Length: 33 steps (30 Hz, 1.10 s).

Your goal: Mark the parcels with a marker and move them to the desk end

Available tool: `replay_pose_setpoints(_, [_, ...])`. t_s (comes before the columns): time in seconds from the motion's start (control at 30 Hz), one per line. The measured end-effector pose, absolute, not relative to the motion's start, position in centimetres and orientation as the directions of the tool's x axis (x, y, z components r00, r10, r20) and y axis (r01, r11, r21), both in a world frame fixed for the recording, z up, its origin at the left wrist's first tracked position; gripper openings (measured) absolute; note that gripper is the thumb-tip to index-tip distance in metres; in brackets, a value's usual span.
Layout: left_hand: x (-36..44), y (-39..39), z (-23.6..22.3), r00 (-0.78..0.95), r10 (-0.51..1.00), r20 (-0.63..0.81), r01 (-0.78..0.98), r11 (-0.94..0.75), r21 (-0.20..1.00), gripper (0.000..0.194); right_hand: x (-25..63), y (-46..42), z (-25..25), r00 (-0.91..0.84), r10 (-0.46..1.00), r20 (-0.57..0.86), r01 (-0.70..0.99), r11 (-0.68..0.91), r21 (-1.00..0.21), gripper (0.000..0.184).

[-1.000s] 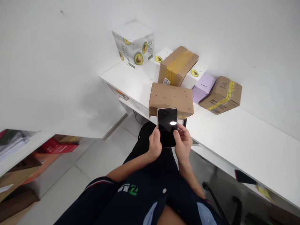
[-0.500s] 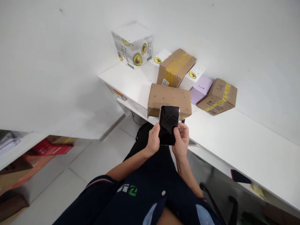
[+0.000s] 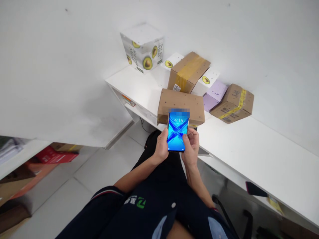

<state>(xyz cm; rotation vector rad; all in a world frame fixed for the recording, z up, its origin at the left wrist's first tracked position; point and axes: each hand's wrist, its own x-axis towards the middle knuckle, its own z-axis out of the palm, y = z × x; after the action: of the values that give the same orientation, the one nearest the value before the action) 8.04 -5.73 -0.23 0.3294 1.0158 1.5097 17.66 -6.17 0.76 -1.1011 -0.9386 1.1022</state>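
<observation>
A smartphone (image 3: 177, 131) with a lit blue screen showing 4:15 is held upright in front of me, over my lap. My left hand (image 3: 160, 148) grips its left edge and my right hand (image 3: 191, 148) grips its right edge, thumb at the screen's side. Both hands are closed round the phone. Just beyond it, a flat brown cardboard box (image 3: 181, 105) lies at the front edge of the white desk (image 3: 254, 151).
Against the wall on the desk stand a white avocado-print box (image 3: 143, 46), a taped brown box (image 3: 188, 71), a purple box (image 3: 214, 94) and another taped brown box (image 3: 233, 103). A chair base (image 3: 231, 219) is under the desk. Red and brown boxes (image 3: 56, 155) sit at left.
The phone's screen has gone from dark to lit blue. Both hands have drawn the phone slightly closer and lower.
</observation>
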Motion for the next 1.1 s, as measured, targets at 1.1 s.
replay_pose_setpoints(1.1, [7.6, -3.8, 0.6, -0.266, 0.945, -0.190, -0.634, -0.023, 0.773, 0.056, 16.8, -4.8, 2.7, 0.161, 0.970, 0.183, -0.126, 0.204, -0.971, 0.038])
